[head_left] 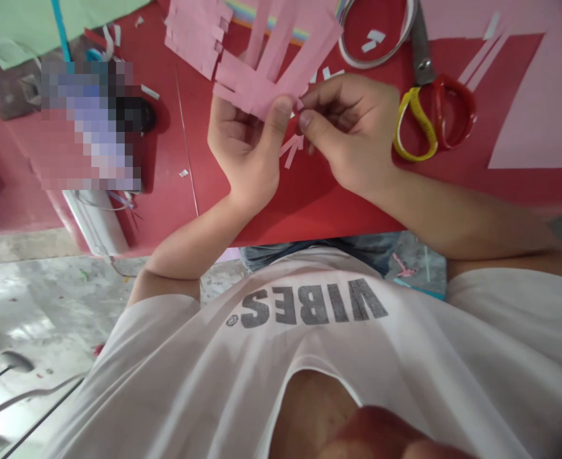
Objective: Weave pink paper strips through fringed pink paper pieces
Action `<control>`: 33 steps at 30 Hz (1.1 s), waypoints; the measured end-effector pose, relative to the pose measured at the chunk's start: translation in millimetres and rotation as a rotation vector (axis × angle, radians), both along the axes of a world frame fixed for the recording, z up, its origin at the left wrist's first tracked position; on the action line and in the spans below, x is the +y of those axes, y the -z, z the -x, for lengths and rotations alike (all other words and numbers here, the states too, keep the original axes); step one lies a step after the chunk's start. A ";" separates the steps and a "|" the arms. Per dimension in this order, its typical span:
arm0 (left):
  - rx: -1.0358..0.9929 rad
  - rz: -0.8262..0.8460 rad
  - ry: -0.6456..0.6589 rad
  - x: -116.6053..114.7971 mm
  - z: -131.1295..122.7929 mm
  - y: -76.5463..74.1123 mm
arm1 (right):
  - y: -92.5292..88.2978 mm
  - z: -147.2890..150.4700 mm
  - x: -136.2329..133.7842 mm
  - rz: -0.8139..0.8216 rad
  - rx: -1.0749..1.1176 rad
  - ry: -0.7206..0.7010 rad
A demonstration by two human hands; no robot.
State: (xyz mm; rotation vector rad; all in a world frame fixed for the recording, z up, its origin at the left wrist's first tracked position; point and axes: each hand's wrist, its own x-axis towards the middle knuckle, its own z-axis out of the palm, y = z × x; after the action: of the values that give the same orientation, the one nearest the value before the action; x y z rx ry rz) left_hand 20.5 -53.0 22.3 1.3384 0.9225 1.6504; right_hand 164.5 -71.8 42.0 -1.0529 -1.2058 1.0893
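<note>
My left hand (250, 143) grips a pink paper cutout (262, 83) with long strips fanning from its upper edge and small tabs at its left. The thumb presses on the front, and the other fingers are behind the paper. My right hand (357, 131) is closed in a pinch at the cutout's lower right edge, where a small pink tab shows at the fingertips. Below these fingertips, thin pink paper strips (292, 150) show against the red table. Another pink paper piece (195, 35) with a notched edge lies beyond my left hand.
Scissors (423, 67) with red and yellow handles and a tape roll (350, 52) lie to the right. Pink sheets (539, 115) cover the far right of the red table (329, 204). At left are a blurred-out object (90, 121), a white power strip (97, 223) and paper scraps.
</note>
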 end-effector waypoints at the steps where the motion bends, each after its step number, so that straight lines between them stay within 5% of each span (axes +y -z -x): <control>1: 0.015 -0.044 -0.013 2.5 1.6 2.8 | 0.3 0.4 0.8 0.000 0.028 -0.006; 4: 0.086 -0.258 -0.004 8.3 6.6 13.8 | -0.2 0.8 3.4 0.009 0.092 -0.013; 8: 0.134 -0.189 0.014 8.2 11.5 22.6 | -1.0 -0.3 6.6 0.010 0.103 -0.025; 18: 0.299 -0.434 0.127 21.4 35.8 40.8 | -7.8 -0.3 0.4 0.087 0.115 0.004; 23: 0.383 -0.128 0.164 44.1 53.5 69.5 | -4.5 3.4 1.2 0.032 0.212 -0.021; 26: 0.418 0.164 0.046 64.8 62.6 86.2 | -3.2 4.5 0.8 0.018 0.250 0.004; 30: 0.508 0.161 0.101 81.6 73.4 96.1 | -5.5 2.7 -1.6 -0.017 0.227 0.002; 33: 0.514 0.129 0.104 75.7 75.4 88.8 | -3.9 0.1 -0.8 0.001 0.250 -0.030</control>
State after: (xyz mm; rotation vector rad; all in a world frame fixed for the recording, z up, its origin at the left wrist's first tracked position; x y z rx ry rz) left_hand -54.9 22.8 -66.6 1.7236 1.2052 1.1618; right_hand 164.4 -72.6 45.9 -0.8726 -1.0230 1.2056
